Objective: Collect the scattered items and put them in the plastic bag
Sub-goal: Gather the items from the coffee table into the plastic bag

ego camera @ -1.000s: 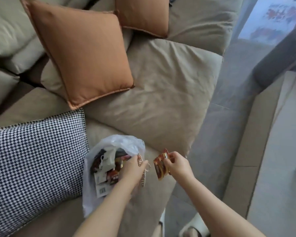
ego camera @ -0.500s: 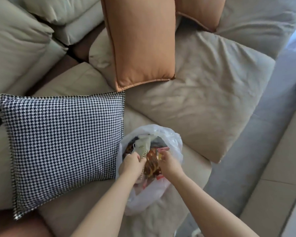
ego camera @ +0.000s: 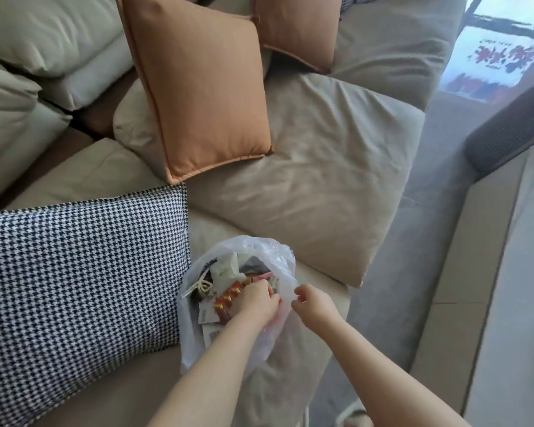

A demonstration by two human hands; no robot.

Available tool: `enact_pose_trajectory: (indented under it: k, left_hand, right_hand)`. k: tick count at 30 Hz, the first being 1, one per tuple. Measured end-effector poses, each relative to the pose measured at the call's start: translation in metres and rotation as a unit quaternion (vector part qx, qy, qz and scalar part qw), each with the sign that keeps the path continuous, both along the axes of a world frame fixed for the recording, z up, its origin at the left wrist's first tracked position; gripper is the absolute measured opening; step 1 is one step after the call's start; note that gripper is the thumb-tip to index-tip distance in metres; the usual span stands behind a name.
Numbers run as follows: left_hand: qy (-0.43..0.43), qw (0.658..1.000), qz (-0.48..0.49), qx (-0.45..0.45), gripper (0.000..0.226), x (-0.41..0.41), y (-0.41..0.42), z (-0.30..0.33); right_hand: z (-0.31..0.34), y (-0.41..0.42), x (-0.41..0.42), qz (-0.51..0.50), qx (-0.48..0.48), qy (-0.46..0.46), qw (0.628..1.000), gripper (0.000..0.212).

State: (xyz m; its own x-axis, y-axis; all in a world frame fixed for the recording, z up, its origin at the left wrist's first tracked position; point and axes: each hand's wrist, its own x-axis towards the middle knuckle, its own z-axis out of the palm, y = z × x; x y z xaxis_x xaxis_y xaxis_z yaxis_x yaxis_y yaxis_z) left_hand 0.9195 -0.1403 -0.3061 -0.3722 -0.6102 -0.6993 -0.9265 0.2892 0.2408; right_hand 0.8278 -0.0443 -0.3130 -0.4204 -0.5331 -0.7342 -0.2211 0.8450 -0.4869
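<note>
A translucent white plastic bag [ego camera: 261, 246] lies open on the beige sofa seat [ego camera: 309, 180], near its front edge. Inside it I see a red-orange packet [ego camera: 227, 298], white paper tags [ego camera: 206, 314], a cream cord bow [ego camera: 202, 286] and a pale crumpled item [ego camera: 225, 268]. My left hand [ego camera: 256, 302] sits at the bag's mouth with fingers curled down, gripping the near rim over the packet. My right hand [ego camera: 313, 303] is just outside the bag and pinches its right edge.
A black-and-white houndstooth cushion [ego camera: 84, 272] lies against the bag's left side. Two orange cushions [ego camera: 198, 97] [ego camera: 296, 29] lean further back. Grey floor [ego camera: 413, 288] runs along the sofa's right side, with a slipper [ego camera: 352, 417] at the bottom.
My right hand carried the red-orange packet into the bag, let it go and came out to the bag's right edge. My left hand stayed at the bag's mouth.
</note>
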Motion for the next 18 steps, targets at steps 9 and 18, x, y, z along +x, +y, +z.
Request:
enact_pose_trajectory:
  k: [9,18]
  left_hand:
    - [-0.049,0.979,-0.198,0.007,0.032,-0.087,0.087,0.001]
    - [-0.055,0.942,-0.330,0.009,0.037,-0.194,0.203,-0.002]
  right_hand:
    - [-0.009,0.100,-0.068,-0.009,0.039,0.050,0.998,0.041]
    - [-0.018,0.239,-0.149,-0.130,0.059,0.070,0.987,0.036]
